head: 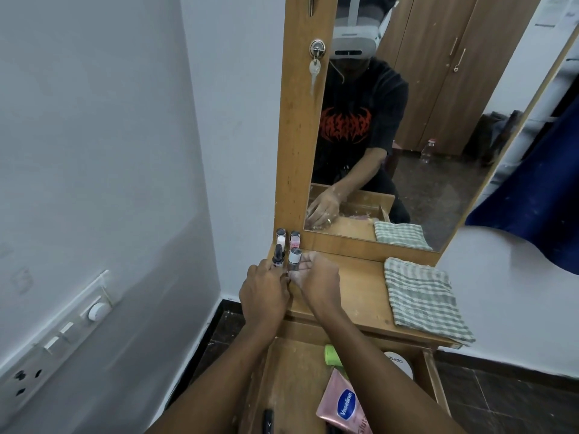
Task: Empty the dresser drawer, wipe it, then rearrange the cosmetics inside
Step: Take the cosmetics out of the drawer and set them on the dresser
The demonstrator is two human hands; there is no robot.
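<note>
Four small cosmetic bottles (286, 249) stand grouped at the back left corner of the dresser top (360, 289), close to the wooden mirror frame (299, 126): two at the rear, a white-bodied one and a pink one, and two in front, a dark dropper bottle (277, 255) and a grey-capped bottle (294, 260). Left hand (264, 296) rests knuckles up with fingers curled at the base of the dropper bottle; whether they actually clamp it cannot be told. Right hand (318, 275) is cupped, fingers loosely bent around the lower part of the grey-capped bottle, fingertips touching it. Both hands sit side by side, nearly touching. A folded green-and-white checked cloth (423, 299) lies on the right half of the dresser top, well apart from the bottles, its near corner overhanging the front edge. Below, the drawer (282, 380) is pulled open, and both forearms cross above it, hiding part of its contents. Visible inside: a pink Vaseline tube (343, 402), a green container (332, 354), a white round item (402, 364) partly under the dresser top, and a dark object (268, 418) at the bottom edge. The drawer floor looks dusty. A key (314, 68) hangs from a lock on the frame; a switch panel (62, 336) is on the left wall.
</note>
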